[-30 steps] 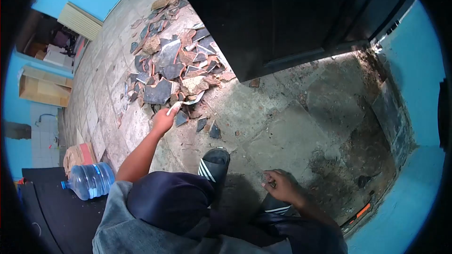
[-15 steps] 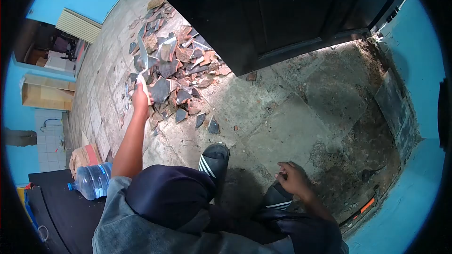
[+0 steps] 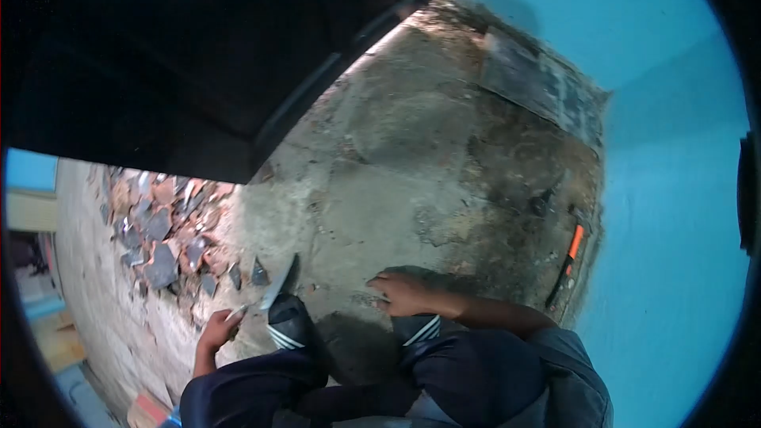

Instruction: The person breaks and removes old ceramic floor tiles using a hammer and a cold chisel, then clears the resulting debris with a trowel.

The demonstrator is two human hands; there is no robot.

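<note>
My left hand [image 3: 216, 331] is closed around the pale handle of a metal-bladed tool [image 3: 279, 284], at the lower left. The blade points up and to the right, just above my left sandal [image 3: 287, 321]. My right hand [image 3: 400, 293] is over the floor in front of my right sandal [image 3: 418, 328], its fingers loosely apart with nothing visible in them. Broken dark and reddish tile pieces [image 3: 162, 265] lie heaped to the left, a few loose ones close to the blade.
A large black door panel [image 3: 158, 55] covers the upper left. An orange-and-black tool [image 3: 572, 250] lies by the blue wall [image 3: 674, 190] on the right. A dark slab [image 3: 527, 75] rests along the wall's base. The concrete floor [image 3: 380, 198] is rough and dusty.
The view has swung right. My left hand has drawn the tool back from the tile heap toward my left foot. My right hand has moved in front of my right foot, fingers extended further.
</note>
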